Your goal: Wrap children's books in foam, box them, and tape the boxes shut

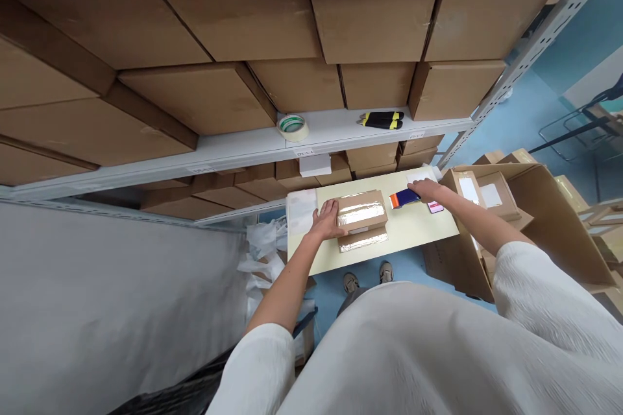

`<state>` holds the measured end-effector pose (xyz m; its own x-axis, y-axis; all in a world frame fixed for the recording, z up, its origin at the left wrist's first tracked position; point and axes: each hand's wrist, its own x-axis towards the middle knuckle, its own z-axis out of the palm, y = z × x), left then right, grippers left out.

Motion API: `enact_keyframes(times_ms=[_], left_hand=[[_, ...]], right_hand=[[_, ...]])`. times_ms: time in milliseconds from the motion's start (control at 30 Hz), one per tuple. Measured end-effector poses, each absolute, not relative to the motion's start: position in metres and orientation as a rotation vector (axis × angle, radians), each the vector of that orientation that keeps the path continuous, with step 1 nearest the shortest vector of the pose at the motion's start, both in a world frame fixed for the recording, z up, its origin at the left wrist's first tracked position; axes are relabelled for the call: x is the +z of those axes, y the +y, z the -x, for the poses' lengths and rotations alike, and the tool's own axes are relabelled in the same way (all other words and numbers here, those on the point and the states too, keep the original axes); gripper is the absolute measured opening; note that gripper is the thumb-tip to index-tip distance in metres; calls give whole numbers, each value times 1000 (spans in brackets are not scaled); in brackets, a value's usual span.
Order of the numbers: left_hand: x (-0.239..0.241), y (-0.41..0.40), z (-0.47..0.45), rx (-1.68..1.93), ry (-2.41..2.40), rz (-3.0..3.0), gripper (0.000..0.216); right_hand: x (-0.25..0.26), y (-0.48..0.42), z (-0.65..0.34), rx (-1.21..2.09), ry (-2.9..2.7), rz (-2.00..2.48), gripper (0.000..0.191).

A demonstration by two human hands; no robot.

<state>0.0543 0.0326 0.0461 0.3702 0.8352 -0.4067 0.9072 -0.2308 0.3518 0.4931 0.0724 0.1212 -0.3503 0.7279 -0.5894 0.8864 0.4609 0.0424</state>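
A small cardboard box point(363, 213) sealed with shiny clear tape lies on a pale yellow table point(418, 227). My left hand point(327, 219) rests against the box's left side, fingers spread along it. My right hand point(426, 191) reaches to the table's far right and closes on a blue and orange tape dispenser point(403, 199). A pink item point(435, 207) lies just beside that hand. A white sheet point(302, 210) lies left of the box.
Grey metal shelving point(243, 152) stacked with brown cartons rises ahead; on it sit a tape roll point(293, 126) and a black-and-yellow tool point(382, 119). A big open carton point(525, 220) stands right of the table. White plastic bags point(263, 253) lie left.
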Motion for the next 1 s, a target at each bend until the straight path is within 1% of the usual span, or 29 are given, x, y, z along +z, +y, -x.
enact_keyframes(times_ms=[267,467,667,733,833,933,1000], left_hand=[[54,32,-61,-177,1502,-2103,138],[56,30,-62,-135,1493,-2119,136],[56,30,-61,-144,1495,-2113,136],[55,30,-60,-147,1492,-2107,135],[53,29,-59,-126,1498,-2100,135],[50,29,-57,-93,1503,-2097,135],[48,29,-57,-75,1496,-2095,135]], right_hand=[[99,87,-456,-380,2185,-1333,53],[97,99,-450,-458,2120,-1369,57],[80,89,-424,-415,2133,-1346,51],[74,84,-424,-462,2129,-1368,51],[71,81,-444,-568,2036,-1456,57],[73,77,-475,-796,1857,-1638,64],[74,72,-494,-960,1760,-1810,63]])
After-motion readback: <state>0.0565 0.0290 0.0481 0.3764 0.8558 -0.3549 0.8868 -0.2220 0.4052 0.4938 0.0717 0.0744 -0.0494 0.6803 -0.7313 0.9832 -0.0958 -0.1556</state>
